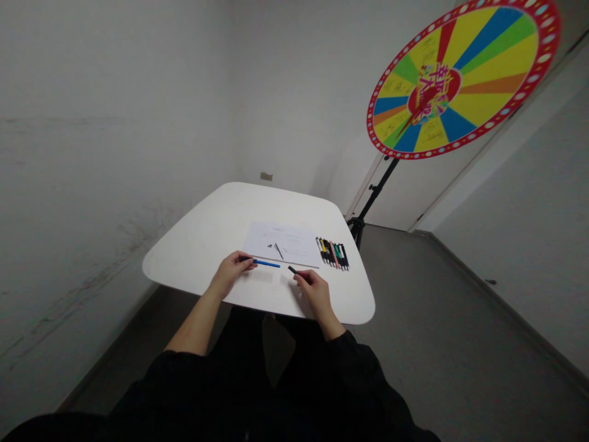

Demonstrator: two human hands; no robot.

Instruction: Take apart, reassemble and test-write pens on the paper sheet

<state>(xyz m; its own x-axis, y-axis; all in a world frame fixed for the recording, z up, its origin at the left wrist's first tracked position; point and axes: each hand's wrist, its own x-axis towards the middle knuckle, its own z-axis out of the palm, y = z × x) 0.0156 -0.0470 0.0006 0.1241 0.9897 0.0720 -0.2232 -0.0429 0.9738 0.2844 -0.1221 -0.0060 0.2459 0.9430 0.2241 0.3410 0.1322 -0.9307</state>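
My left hand [233, 272] is closed around one end of a blue pen barrel [267, 264], which points right, just above the near edge of the paper. Between the thumb and fingers of my right hand [315, 288] is a short dark pen piece [293, 270], its tip facing the blue barrel across a small gap. On the white sheets of paper [301, 236] lie a thin dark stick-like pen part [278, 250] and a small dark piece [269, 246]. Some fainter bits beside them are too small to make out.
A row of several pens [332, 254] in mixed colours lies right of the paper on the white table [221, 212]. Beyond the table's right side stands a colourful prize wheel [492, 80] on a black stand [378, 190]. Walls rise at the left and back.
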